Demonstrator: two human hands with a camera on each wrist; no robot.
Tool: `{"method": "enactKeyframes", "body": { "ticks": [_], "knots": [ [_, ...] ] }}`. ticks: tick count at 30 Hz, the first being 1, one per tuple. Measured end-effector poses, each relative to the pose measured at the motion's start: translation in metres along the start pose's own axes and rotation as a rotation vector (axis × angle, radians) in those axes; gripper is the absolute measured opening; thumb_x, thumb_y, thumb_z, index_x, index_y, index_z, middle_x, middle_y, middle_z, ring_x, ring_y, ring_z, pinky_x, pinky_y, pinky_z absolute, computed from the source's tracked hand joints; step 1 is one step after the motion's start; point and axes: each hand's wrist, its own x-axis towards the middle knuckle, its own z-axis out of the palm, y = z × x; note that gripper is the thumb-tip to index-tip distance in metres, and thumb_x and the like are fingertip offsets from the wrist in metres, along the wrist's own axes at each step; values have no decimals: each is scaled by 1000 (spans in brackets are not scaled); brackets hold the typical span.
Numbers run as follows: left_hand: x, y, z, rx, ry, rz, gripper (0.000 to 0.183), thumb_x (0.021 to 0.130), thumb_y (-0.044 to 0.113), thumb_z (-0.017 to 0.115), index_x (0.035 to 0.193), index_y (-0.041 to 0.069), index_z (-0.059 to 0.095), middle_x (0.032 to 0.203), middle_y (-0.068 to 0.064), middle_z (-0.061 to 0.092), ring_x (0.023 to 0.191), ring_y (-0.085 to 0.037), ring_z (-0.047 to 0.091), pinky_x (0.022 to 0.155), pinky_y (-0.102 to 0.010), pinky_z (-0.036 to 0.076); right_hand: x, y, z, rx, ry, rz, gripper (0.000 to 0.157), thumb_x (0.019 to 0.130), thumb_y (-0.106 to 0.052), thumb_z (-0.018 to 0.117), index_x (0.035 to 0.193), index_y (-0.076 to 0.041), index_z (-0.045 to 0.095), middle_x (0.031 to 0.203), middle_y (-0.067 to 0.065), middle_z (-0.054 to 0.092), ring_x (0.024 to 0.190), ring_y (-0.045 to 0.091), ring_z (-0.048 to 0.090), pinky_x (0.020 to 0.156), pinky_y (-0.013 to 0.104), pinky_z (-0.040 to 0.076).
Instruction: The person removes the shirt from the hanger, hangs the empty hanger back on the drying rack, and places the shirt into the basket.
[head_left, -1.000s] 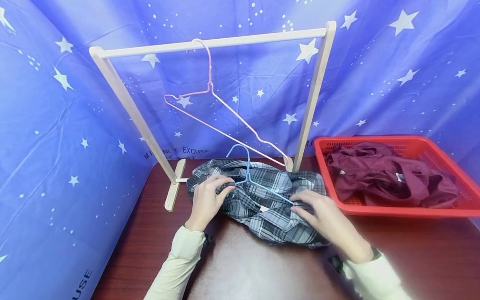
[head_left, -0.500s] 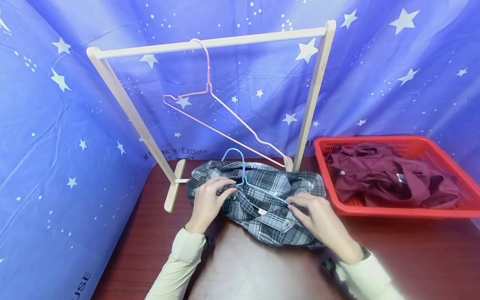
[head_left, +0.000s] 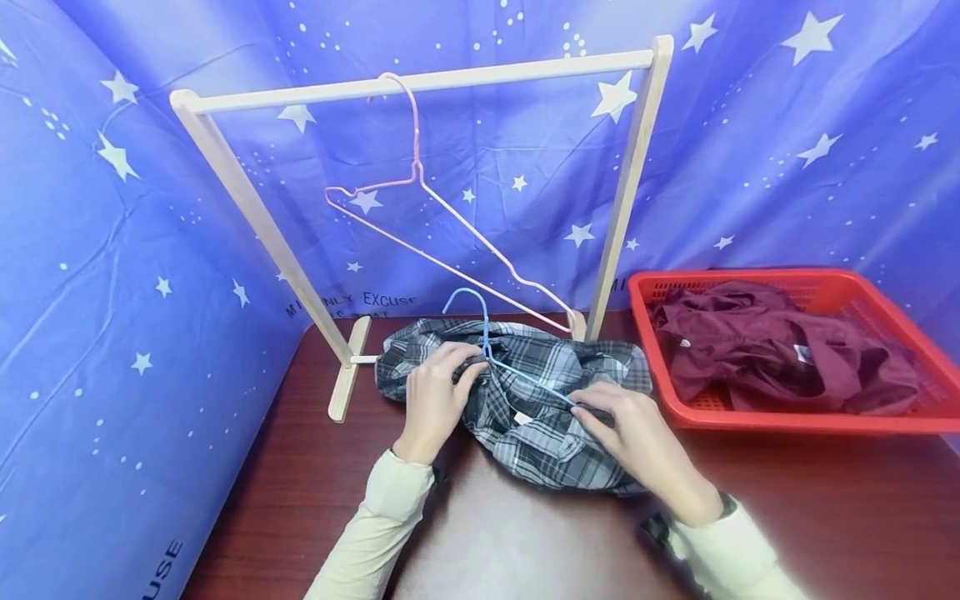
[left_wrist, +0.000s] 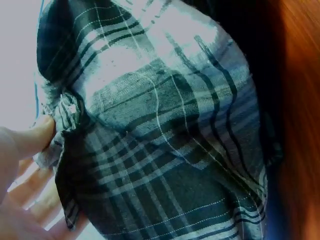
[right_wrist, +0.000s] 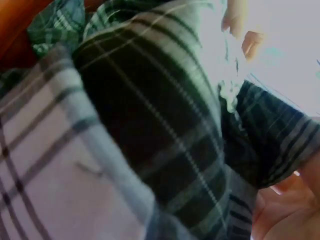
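Note:
A grey and black plaid shirt (head_left: 525,454) lies bunched on the table, a blue clothes hanger (head_left: 528,379) partly inside it with its hook standing up. Just left of the hook's base, my left hand (head_left: 437,400) pinches the shirt's edge; the left wrist view shows a fold of the shirt (left_wrist: 160,125) between thumb and fingers. My right hand (head_left: 637,433) pinches the hanger's right arm together with shirt cloth. In the right wrist view the plaid shirt (right_wrist: 145,100) covers most of that hand's fingers. Cloth and fingers hide the hanger's ends.
Behind the shirt stands a wooden rack (head_left: 510,77) with a pink hanger (head_left: 450,271) on its bar. To the right, a red basket (head_left: 795,423) holds a maroon garment (head_left: 772,350). A blue starry curtain (head_left: 787,208) encloses the table (head_left: 465,550).
My left hand has slid right along the shirt toward the hook. The blue hanger and my right hand have shifted slightly left.

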Motion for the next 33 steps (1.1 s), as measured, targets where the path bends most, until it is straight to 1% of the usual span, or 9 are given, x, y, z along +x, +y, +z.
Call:
{"method": "enactKeyframes", "body": {
  "ticks": [3, 5, 8, 11, 14, 20, 27, 31, 33],
  "knots": [
    [-2, -1, 1, 30, 1, 4, 14, 90, 25, 73, 102, 18, 75, 99, 5, 72, 81, -17, 72, 59, -34, 53, -1, 1, -2, 6, 10, 13, 17, 80, -10, 80, 97, -11, 78, 90, -2, 74, 87, 16, 71, 82, 38, 56],
    [-3, -2, 0, 47, 8, 4, 14, 90, 23, 73, 102, 17, 75, 100, 4, 72, 82, -18, 72, 59, -36, 54, -3, 3, -5, 9, 16, 13, 17, 79, -9, 81, 96, -12, 78, 90, -2, 74, 88, 17, 71, 83, 36, 55],
    [-3, -4, -1, 64, 21, -14, 14, 90, 21, 73, 102, 15, 74, 101, 3, 73, 81, -19, 72, 61, -36, 54, -5, 7, -10, 8, 27, -1, 18, 77, -7, 82, 93, -14, 78, 91, -4, 75, 88, 15, 72, 84, 27, 53],
    [-4, -7, -3, 66, 33, -39, 14, 89, 19, 74, 102, 14, 74, 101, 2, 73, 81, -19, 72, 63, -37, 55, -7, 11, -14, 11, 23, -17, 18, 76, -5, 82, 91, -15, 78, 89, -7, 74, 83, 10, 70, 81, 17, 51],
    [-4, -9, -4, 60, 38, -43, 14, 89, 20, 74, 102, 14, 74, 101, 2, 73, 81, -19, 72, 64, -37, 55, -8, 14, -17, 15, -2, -26, 18, 76, -7, 82, 91, -16, 77, 89, -9, 73, 82, 8, 70, 81, 13, 50],
    [-6, -12, -6, 45, 59, -71, 15, 88, 21, 75, 101, 14, 75, 100, 2, 73, 82, -19, 72, 65, -38, 55, -11, 16, -20, 13, -34, -15, 16, 78, -12, 81, 92, -18, 77, 89, -12, 73, 84, 7, 70, 80, 15, 51],
    [-7, -14, -8, 43, 73, -115, 14, 88, 23, 75, 100, 16, 75, 100, 2, 74, 83, -22, 73, 66, -39, 55, -18, 19, -24, -10, -1, -10, 17, 76, -12, 83, 90, -19, 77, 90, -8, 75, 82, 10, 71, 77, 18, 53],
    [-8, -14, -9, 52, 95, -151, 14, 88, 23, 75, 100, 17, 76, 100, 3, 74, 83, -23, 73, 66, -41, 54, -20, 19, -25, 2, 19, 3, 18, 76, -11, 83, 92, -17, 78, 91, -5, 77, 83, 12, 73, 79, 15, 52],
    [-8, -13, -8, 59, 101, -167, 13, 88, 23, 75, 100, 17, 76, 99, 3, 74, 84, -24, 73, 66, -42, 54, -22, 19, -25, 16, 38, 32, 18, 77, -12, 83, 94, -17, 78, 91, -4, 77, 72, 7, 69, 74, 12, 50]
  ]
}}
